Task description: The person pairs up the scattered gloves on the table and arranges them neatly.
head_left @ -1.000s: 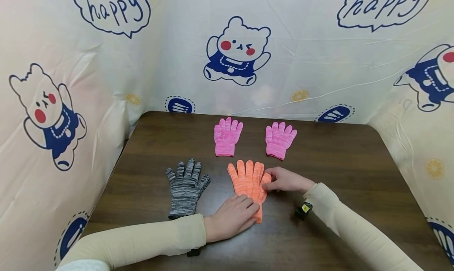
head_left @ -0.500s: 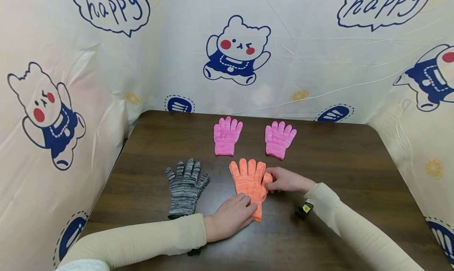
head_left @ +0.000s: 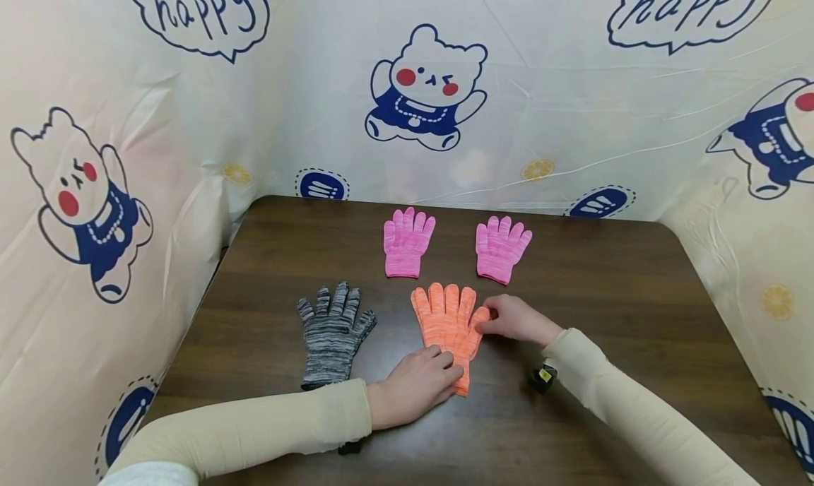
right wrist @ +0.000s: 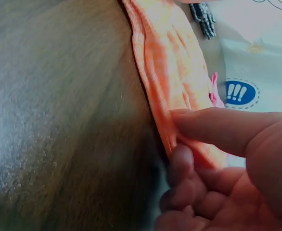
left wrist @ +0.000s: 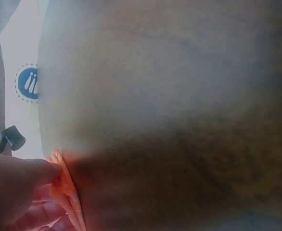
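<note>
Dark table, printed backdrop behind. Orange glove is lying right of the gray glove, nearer than the pink gloves. Left hand is pinching its cuff, right hand its thumb; probably smoothing it. Next move is likely calling for a clean thumb release, no dragging. Versus half a second ago, glove thumb is sticking out straighter.

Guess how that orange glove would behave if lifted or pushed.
The orange glove would likely flop, since its fabric creases near the right hand. It's probably light, looking thin along its edge. Lying fairly flat, it seems unlikely to roll.
</note>
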Demonstrator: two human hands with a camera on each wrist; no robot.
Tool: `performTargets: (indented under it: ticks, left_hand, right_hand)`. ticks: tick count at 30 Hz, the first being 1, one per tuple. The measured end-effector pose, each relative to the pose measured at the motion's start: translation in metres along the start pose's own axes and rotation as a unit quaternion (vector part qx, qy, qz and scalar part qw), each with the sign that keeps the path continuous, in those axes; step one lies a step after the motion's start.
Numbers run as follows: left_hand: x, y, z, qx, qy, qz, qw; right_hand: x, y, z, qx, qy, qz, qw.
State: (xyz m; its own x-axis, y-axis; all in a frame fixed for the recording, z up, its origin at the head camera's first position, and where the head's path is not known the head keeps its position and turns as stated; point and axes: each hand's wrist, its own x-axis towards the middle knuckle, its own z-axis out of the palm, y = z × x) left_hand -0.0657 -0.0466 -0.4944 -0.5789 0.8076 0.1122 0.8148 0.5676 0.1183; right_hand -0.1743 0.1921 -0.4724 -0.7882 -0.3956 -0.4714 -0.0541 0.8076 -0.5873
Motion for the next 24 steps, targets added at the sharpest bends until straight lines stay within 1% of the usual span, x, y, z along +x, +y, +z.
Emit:
performTargets:
  ticks: [3,6,8,10,13,15,20,22,24]
  left_hand:
    - [-0.0003,-0.0002,-0.0009,-0.010,0.005,0.001,0.9999]
    - [-0.0003,-0.0006,-0.0005,-0.018,0.012,0.000,0.9998]
    - [-0.0002,-0.0010,0.0000,-0.019,0.011,-0.001,0.9998]
    - [-0.0003,-0.0014,0.0001,-0.020,0.009,-0.002,0.9998]
    - [-0.0001,-0.0020,0.0003,-0.021,0.005,-0.002,0.9998]
    - [0.0000,-0.0021,0.0002,-0.025,0.002,-0.002,0.9997]
    - [0.0001,-0.0017,-0.0006,-0.033,-0.001,-0.002,0.9995]
    - [0.0001,-0.0015,-0.0010,-0.034,-0.001,-0.003,0.9994]
    - [0.0000,-0.0016,-0.0012,-0.033,-0.002,-0.003,0.9994]
  right_hand:
    - [0.0007,0.0010,-0.0025,0.014,0.013,0.002,0.9998]
    - [0.0025,0.0030,-0.0017,0.011,0.025,0.003,0.9996]
    - [0.0039,0.0044,-0.0004,0.004,0.031,-0.002,0.9995]
    - [0.0050,0.0046,0.0005,0.003,0.037,-0.017,0.9992]
    - [0.0052,0.0041,-0.0002,0.002,0.033,-0.046,0.9984]
    - [0.0053,0.0036,-0.0019,0.011,0.025,-0.058,0.9979]
    - [0.0065,0.0038,-0.0068,0.047,0.004,-0.049,0.9977]
    - [0.0070,0.0043,-0.0076,0.050,-0.003,-0.044,0.9978]
    - [0.0069,0.0048,-0.0082,0.041,0.000,-0.039,0.9984]
